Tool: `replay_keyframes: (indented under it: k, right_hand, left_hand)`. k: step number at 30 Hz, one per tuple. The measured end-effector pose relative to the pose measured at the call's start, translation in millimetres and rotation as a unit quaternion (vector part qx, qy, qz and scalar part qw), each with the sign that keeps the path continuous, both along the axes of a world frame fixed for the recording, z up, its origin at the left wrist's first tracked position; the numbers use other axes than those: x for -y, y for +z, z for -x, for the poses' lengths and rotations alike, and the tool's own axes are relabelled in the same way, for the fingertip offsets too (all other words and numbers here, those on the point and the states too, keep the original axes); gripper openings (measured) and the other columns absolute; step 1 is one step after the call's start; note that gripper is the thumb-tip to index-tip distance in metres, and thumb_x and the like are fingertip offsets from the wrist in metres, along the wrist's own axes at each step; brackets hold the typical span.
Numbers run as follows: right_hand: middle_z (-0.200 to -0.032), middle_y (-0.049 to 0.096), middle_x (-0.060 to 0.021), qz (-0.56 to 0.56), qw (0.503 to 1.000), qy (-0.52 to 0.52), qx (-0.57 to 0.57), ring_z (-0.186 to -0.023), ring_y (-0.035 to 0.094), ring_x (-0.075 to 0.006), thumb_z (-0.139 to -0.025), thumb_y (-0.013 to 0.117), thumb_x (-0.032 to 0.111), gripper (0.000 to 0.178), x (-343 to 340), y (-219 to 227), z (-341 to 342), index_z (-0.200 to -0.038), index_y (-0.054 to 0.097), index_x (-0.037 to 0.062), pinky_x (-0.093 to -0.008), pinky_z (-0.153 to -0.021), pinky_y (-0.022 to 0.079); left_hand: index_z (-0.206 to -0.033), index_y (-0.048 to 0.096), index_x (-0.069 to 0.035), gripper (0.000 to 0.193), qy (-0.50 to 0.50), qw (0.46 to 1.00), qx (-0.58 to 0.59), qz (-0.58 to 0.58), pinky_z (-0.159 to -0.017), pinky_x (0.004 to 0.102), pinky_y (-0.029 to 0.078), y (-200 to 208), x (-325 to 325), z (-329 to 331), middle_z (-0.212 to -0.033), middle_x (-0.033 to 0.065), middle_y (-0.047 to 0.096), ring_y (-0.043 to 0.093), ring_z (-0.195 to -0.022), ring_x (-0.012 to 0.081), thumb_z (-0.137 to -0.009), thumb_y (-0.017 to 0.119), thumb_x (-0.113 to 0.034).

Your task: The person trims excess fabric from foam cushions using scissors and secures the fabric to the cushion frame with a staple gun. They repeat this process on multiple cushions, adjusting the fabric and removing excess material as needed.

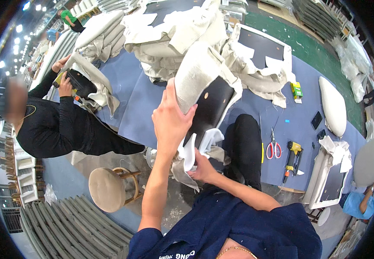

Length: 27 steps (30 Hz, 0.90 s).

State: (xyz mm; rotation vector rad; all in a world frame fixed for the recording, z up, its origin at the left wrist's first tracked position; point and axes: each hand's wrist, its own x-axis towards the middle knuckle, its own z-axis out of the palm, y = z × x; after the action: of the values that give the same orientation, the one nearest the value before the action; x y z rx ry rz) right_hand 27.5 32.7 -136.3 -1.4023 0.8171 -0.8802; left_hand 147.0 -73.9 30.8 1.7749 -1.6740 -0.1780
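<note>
A padded chair panel [200, 60] in cream fabric is tilted up in front of me, its black backing board [215, 101] facing right. My left hand [172, 113] is closed round the panel's left side, the thumb reaching over toward the board. At the lower end, white wadding [189, 154] and loose beige cloth hang out. My right hand [203, 167] grips that wadding and cloth, with some fingers hidden behind the folds. My raised knee [247, 142], in black trousers, is just right of the panel.
On the blue table lie red-handled scissors [273, 146], a yellow staple gun [292, 157], a phone [317, 120] and a green box [296, 90]. Covers are heaped [169, 34] at the back. A co-worker [62, 125] handles another panel at left, beyond a round stool [106, 190].
</note>
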Motion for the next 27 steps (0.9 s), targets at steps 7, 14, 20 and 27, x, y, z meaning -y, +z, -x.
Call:
replay_keyframes:
  k: [7,14,20,27]
  right_hand:
    - [-0.086,0.069,-0.0193,0.081,0.966,0.178,-0.171,-0.075,0.065,-0.0383,-0.077,0.069,0.003,0.024,7,-23,11,-0.1,0.064,-0.0005,-0.0415,-0.073,0.054]
    - [-0.076,0.064,-0.0217,0.287,0.933,0.174,-0.134,-0.075,0.066,-0.0427,-0.077,0.069,0.011,0.013,-4,-33,2,-0.084,0.063,0.0017,-0.0512,-0.066,0.052]
    - [-0.088,0.069,-0.011,0.396,0.891,0.141,-0.17,-0.081,0.069,-0.0343,-0.062,0.076,0.008,0.032,-9,-25,34,-0.092,0.068,0.0034,-0.0448,-0.073,0.058]
    - [-0.106,0.065,-0.0072,-0.04,0.996,0.068,-0.04,-0.096,0.069,-0.0186,-0.078,0.077,0.0,0.041,-12,-20,9,-0.118,0.065,0.0014,-0.033,-0.084,0.056]
  left_hand:
    - [-0.145,0.047,-0.011,0.083,-0.004,1.0,-0.029,-0.001,-0.091,0.0467,0.056,6,-16,9,-0.129,0.0191,0.067,0.067,-0.113,0.0411,-0.073,0.086,-0.015]
    - [-0.15,0.04,-0.005,0.089,-0.077,0.995,-0.019,0.059,-0.082,0.0468,0.056,-5,-28,-7,-0.124,0.0188,0.066,0.07,-0.102,0.041,-0.074,0.085,-0.013]
    - [-0.152,0.037,-0.002,0.085,-0.007,0.999,-0.02,0.029,-0.079,0.0502,0.056,-10,-27,-18,-0.12,0.0204,0.064,0.069,-0.096,0.0438,-0.08,0.08,-0.017]
    - [-0.15,0.042,-0.005,0.086,-0.035,0.997,-0.068,0.025,-0.085,0.0455,0.057,-5,-29,-23,-0.122,0.0186,0.066,0.068,-0.107,0.0394,-0.076,0.084,-0.018]
